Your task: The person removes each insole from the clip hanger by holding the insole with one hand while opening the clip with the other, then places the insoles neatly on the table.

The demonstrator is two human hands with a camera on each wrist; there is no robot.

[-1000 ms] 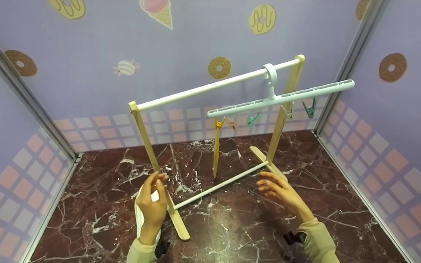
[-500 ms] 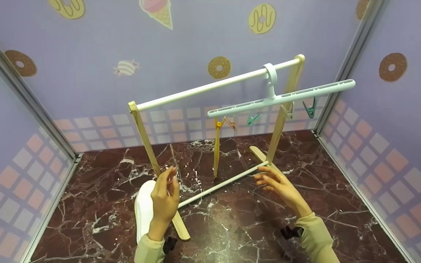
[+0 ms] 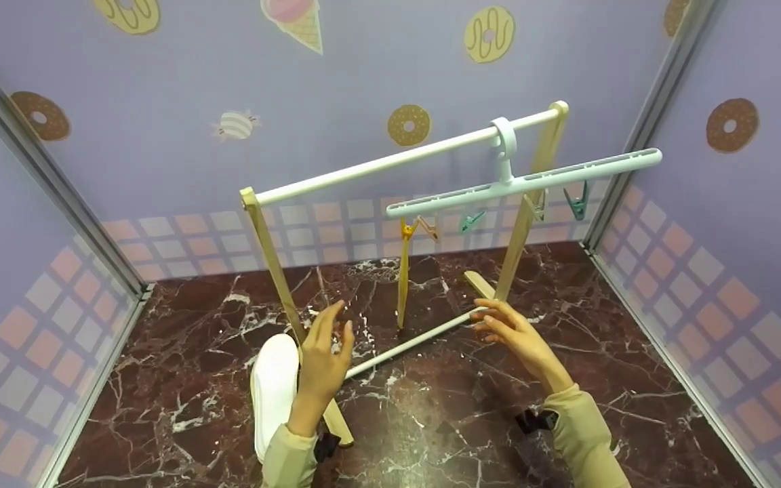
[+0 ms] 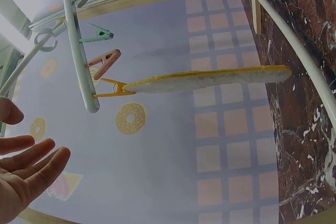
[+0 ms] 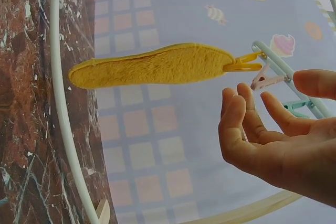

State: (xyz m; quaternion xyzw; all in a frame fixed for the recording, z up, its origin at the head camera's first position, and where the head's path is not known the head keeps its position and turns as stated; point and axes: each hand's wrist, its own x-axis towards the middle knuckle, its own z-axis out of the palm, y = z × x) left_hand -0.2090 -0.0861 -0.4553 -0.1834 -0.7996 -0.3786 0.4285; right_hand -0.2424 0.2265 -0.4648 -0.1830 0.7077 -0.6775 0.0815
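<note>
A yellow fuzzy insole (image 5: 152,68) with a pale other side (image 4: 205,80) hangs from a yellow clip (image 4: 115,88) at the left end of the pale clip hanger (image 3: 448,200). In the head view it appears edge-on. My left hand (image 3: 326,359) hovers in front of the rack's left post, fingers loosely extended, holding nothing. My right hand (image 3: 514,337) is raised near the right end of the lower bar, also holding nothing, its fingers bent a little. Beside my left hand a white, sole-shaped insole (image 3: 275,390) lies on the table, partly hidden by the hand and sleeve.
The hanger hooks over the top rail (image 3: 377,164) of a wooden rack. Several other clips hang from it, including a pink clip (image 3: 428,229) and a green clip (image 3: 575,201). A lower bar (image 3: 417,341) joins the rack's feet. Walls enclose the marble-patterned table (image 3: 187,400).
My left hand has moved right and slightly up, uncovering more of the white insole. The right hand has risen slightly. Rack, hanger and yellow insole stay in place.
</note>
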